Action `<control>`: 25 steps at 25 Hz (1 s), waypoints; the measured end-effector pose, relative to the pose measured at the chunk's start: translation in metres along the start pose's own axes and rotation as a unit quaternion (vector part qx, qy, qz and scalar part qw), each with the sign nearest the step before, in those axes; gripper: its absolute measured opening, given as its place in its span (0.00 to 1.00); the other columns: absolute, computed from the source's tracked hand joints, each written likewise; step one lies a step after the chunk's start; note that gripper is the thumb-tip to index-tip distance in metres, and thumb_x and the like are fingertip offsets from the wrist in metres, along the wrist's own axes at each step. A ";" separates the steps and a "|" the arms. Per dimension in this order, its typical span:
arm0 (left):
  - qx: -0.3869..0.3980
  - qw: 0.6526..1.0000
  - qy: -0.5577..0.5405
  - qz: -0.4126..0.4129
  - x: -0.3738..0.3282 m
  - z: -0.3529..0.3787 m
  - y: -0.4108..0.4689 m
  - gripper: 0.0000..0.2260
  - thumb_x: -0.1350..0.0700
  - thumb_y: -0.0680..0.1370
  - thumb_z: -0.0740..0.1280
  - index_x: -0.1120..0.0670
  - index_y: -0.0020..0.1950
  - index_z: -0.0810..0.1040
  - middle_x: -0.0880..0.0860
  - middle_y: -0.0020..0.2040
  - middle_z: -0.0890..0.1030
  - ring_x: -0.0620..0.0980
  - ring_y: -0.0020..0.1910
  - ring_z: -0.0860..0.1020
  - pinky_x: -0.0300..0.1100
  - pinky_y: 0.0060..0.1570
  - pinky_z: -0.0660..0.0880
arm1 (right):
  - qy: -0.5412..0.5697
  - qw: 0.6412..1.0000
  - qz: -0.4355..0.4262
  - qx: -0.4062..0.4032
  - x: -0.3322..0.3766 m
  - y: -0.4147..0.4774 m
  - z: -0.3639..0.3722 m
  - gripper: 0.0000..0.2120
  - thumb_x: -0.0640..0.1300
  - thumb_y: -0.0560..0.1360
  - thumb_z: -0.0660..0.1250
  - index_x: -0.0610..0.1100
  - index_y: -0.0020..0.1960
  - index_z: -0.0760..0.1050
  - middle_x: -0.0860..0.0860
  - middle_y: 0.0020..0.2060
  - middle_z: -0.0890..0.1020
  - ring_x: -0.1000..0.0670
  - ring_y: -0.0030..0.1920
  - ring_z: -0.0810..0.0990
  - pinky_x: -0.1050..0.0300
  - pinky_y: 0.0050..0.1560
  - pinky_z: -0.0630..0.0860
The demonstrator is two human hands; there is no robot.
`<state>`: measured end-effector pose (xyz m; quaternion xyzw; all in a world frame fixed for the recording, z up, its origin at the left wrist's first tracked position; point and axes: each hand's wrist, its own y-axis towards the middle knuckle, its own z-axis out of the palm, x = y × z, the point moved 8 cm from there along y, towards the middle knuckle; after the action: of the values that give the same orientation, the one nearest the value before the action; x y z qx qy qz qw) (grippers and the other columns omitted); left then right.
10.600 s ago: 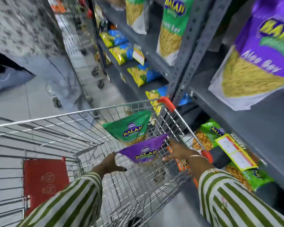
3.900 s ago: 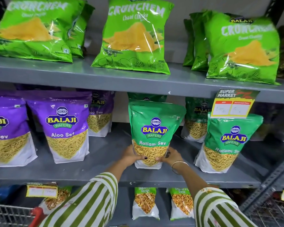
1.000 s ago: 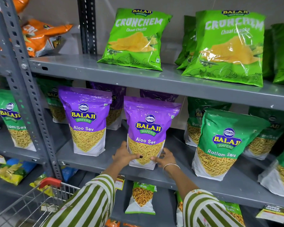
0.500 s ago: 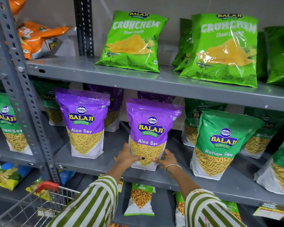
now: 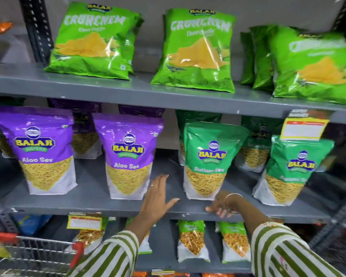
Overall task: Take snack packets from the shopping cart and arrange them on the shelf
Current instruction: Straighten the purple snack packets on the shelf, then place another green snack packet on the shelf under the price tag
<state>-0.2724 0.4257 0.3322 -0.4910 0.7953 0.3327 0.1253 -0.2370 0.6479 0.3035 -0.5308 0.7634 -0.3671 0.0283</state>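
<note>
Hands empty: your left hand (image 5: pixel 158 196) spread flat, right hand (image 5: pixel 221 204) loosely curled at the shelf (image 5: pixel 88 204) lip. Aloo Sev packet (image 5: pixel 129 156) stands upright at 10 o'clock of your left hand, label forward for display. Cart (image 5: pixel 38 254) at 7 o'clock.

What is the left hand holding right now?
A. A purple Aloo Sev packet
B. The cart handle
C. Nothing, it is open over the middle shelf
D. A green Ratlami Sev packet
C. The left hand is open with fingers spread over the bare middle shelf, in the gap between the purple Aloo Sev packet and the green Ratlami Sev packet, gripping neither.
</note>
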 end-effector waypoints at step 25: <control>0.028 0.918 -0.272 -0.288 -0.029 0.058 0.035 0.30 0.62 0.64 0.77 0.61 0.62 0.69 0.60 0.62 0.78 0.57 0.61 0.76 0.46 0.55 0.73 | 0.401 0.876 -0.197 -0.181 -0.013 0.017 -0.051 0.29 0.31 0.61 0.76 0.34 0.60 0.71 0.38 0.59 0.79 0.39 0.60 0.77 0.48 0.59 0.74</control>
<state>-0.2961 0.4942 0.3179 -0.5861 0.5636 0.3800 0.4410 -0.2666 0.6888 0.3261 -0.4728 0.6422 -0.4022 -0.4498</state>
